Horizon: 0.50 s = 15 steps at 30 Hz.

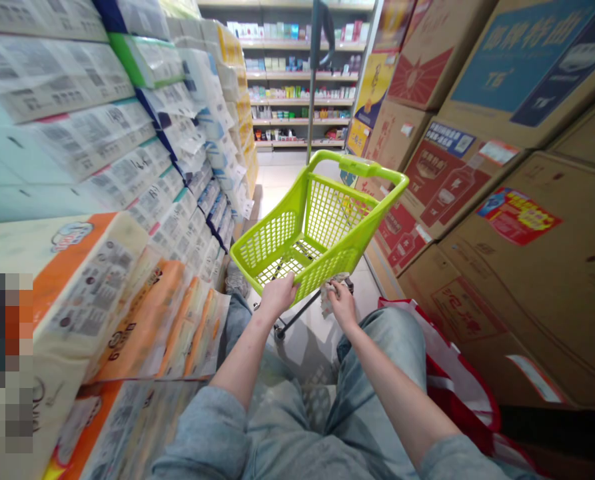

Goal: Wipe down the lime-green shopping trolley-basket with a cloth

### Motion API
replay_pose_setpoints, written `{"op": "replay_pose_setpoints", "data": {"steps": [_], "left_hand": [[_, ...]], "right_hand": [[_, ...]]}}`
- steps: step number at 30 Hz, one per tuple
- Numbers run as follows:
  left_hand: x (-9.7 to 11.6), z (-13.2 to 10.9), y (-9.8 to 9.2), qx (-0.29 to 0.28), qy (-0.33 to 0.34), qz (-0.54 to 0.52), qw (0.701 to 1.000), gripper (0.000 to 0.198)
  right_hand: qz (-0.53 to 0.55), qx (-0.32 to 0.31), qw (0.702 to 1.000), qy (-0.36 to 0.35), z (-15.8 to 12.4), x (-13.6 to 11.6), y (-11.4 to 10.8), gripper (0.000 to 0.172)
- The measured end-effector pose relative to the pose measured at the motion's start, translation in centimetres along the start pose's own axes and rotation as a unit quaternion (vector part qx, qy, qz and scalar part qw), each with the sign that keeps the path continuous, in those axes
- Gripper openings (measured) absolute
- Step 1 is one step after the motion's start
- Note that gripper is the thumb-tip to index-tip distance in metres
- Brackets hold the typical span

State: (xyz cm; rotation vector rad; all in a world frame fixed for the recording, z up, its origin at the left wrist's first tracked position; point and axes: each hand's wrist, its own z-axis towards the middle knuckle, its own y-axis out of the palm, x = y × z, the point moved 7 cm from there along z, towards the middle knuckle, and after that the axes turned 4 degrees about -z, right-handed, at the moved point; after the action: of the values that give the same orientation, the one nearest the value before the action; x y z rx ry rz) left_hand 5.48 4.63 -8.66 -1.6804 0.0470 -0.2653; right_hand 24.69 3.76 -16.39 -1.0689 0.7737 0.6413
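Observation:
A lime-green plastic basket (348, 252) sits on a wheeled metal frame (301, 316) in front of my knees. My left hand (278, 295) is closed on the near rim of this shopping cart. Close to the basket's lower right corner, my right hand (342, 305) pinches a crumpled, pale rag (326, 304). Part of the rag is hidden behind my fingers, and I cannot tell whether it touches the cart. Through the mesh, the basket shows nothing lying in it.
Stacked tissue packs (127, 313) rise along the left. Cardboard cartons (482, 280) wall the right side, with a red and white bag (460, 373) beside my right leg. Beyond the cart stand a tall pole (312, 100) and shelves (297, 75) of small goods.

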Motion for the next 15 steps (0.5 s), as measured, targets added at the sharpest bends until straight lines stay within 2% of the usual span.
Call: {"op": "replay_pose_setpoints", "data": {"steps": [3, 9, 12, 15], "left_hand": [[0.2, 0.3, 0.0, -0.009, 0.008, -0.003, 1.000, 0.028], [0.5, 0.5, 0.1, -0.018, 0.028, -0.004, 0.999, 0.029], [0.6, 0.5, 0.1, -0.019, 0.022, -0.004, 1.000, 0.027], [0.8, 0.5, 0.0, -0.020, 0.017, -0.004, 1.000, 0.024]], "right_hand": [[0.024, 0.006, 0.999, 0.024, 0.1, 0.9, -0.2, 0.038], [0.044, 0.004, 0.998, -0.034, 2.4, -1.4, 1.2, 0.031], [0.013, 0.026, 0.999, -0.027, 3.4, -1.9, 1.9, 0.029], [0.001, 0.015, 1.000, -0.019, 3.6, -2.0, 2.5, 0.027]]}}
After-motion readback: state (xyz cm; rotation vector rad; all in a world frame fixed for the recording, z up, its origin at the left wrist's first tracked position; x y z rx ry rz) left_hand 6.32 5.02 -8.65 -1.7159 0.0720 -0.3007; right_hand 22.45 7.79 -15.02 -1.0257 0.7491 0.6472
